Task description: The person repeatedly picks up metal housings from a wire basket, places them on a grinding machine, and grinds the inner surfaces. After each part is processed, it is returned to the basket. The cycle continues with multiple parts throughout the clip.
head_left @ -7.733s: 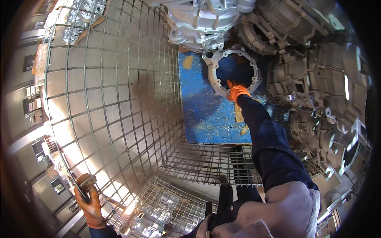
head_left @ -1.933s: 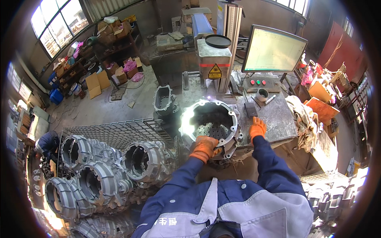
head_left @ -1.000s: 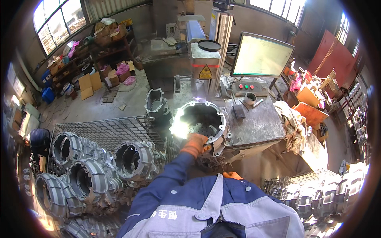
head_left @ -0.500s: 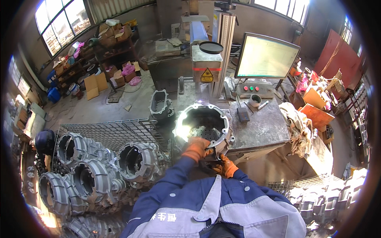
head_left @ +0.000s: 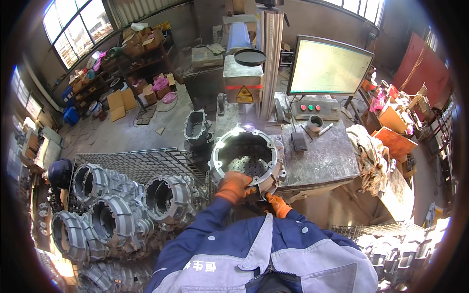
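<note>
The housing [head_left: 248, 157], a round grey metal casting with an open bore and a flanged rim, sits at the near left corner of the bench [head_left: 322, 158], its opening facing up and its near edge overhanging the bench front. The left hand [head_left: 234, 184], in an orange glove, is clamped over the near rim of the housing, fingers curled across the flange into the bore. The right hand [head_left: 277, 204], also in an orange glove, is lower, under the near edge of the housing; it touches the casting's underside, but whether it is clenched on it cannot be told, since the housing and the sleeve cover most of it. Both forearms are in blue sleeves and come up from the lower edge of the view. Behind the housing stands a column machine [head_left: 243, 78] with a round black disc on top. To the right of it is a monitor [head_left: 328, 67], lit, with a control box [head_left: 312, 108] below it carrying red and green buttons. A cup [head_left: 315, 123] stands just in front of the box. Rags [head_left: 372, 157] lie at the right end of the bench. Left of the person, a wire cage [head_left: 141, 161] holds several ribbed castings [head_left: 168, 200] lying on their sides, close to one another.
</note>
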Available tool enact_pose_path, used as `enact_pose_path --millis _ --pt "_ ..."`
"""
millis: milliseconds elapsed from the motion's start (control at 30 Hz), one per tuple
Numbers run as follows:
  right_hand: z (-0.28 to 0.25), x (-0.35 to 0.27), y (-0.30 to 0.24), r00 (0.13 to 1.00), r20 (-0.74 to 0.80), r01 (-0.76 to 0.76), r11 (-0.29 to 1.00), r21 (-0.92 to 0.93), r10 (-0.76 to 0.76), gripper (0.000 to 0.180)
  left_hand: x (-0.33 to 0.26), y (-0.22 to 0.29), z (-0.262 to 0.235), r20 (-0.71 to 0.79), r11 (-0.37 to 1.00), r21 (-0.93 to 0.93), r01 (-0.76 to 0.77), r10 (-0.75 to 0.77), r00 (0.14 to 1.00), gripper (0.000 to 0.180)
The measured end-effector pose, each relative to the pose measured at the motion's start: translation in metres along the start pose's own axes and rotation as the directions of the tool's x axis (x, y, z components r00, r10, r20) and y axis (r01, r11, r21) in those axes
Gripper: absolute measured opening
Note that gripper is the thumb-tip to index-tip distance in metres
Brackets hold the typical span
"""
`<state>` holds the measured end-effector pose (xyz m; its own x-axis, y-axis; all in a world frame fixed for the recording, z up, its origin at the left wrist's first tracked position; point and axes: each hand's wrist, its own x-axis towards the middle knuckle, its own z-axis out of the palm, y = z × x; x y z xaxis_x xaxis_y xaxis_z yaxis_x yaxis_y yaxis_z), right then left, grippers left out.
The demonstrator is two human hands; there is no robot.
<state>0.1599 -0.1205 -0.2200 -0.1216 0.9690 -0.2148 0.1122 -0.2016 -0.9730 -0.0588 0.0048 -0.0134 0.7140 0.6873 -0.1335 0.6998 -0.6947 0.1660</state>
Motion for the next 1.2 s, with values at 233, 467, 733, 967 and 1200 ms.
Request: enact_pose_path --millis 233,467,733,967,1200 --pt "-0.001 0.006 0.025 0.899 0.060 -0.424 0.827 0.368 0.434 0.047 0.001 0.008 -0.016 0.082 0.998 -0.004 0.057 -0.057 0.995 0.051" --pt "-0.001 -0.009 0.001 0.955 0.184 -0.278 0.923 0.268 0.234 0.041 0.023 0.025 -0.027 0.085 0.983 -0.180 0.035 -0.020 0.996 0.062" --pt "0.017 -0.022 -0.004 0.898 0.333 -0.425 0.368 0.827 0.288 0.036 0.036 0.027 0.006 0.044 0.948 -0.315 0.034 -0.021 0.999 0.043" --pt "0.031 -0.036 -0.064 0.806 0.214 -0.398 0.238 0.886 0.552 0.031 0.035 0.025 0.009 -0.027 0.919 -0.395 -0.018 0.008 1.000 0.037" --pt "0.040 -0.033 -0.115 0.810 0.166 -0.361 0.256 0.897 0.563 0.031 0.036 0.026 0.001 -0.007 0.919 -0.394 -0.005 0.003 1.000 0.039"
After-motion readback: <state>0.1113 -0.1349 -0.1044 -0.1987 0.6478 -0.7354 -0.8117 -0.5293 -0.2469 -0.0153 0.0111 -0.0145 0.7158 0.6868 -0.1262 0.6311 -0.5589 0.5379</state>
